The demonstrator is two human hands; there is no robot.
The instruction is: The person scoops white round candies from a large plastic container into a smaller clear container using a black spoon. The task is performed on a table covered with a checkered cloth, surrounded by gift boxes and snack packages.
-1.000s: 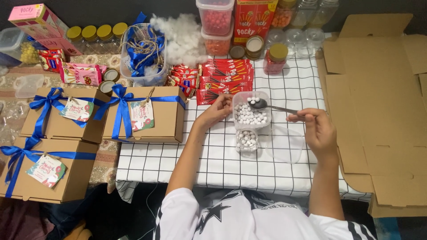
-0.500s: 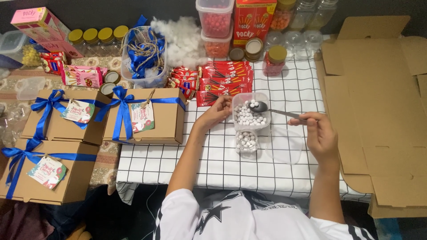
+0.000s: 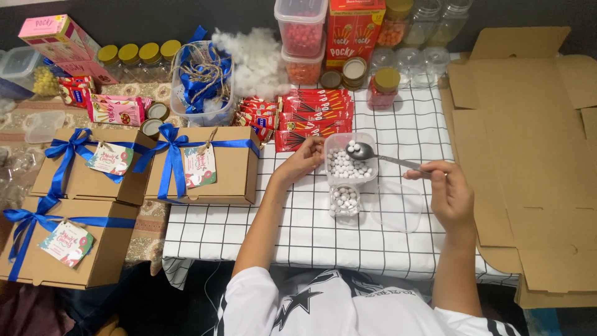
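In the head view, centre frame, the right hand [image 3: 449,193] is pinching a metal spoon [image 3: 373,154], holding white candies over the clear tub [image 3: 349,162]; the left hand [image 3: 303,160] is steadying the tub, fingers curled against its wall. Just below, a small jar [image 3: 344,200] is sitting nearly full, its lid [image 3: 398,206] lying beside it, not yet on.

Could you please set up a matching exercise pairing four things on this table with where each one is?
Things:
1. spoon
2. left hand
3. small jar
4. clear lid

Places:
A. just right of the small jar
B. held in the right hand, over the tub
C. directly below the tub
D. at the tub's left side

Pairs: 1-B, 2-D, 3-C, 4-A
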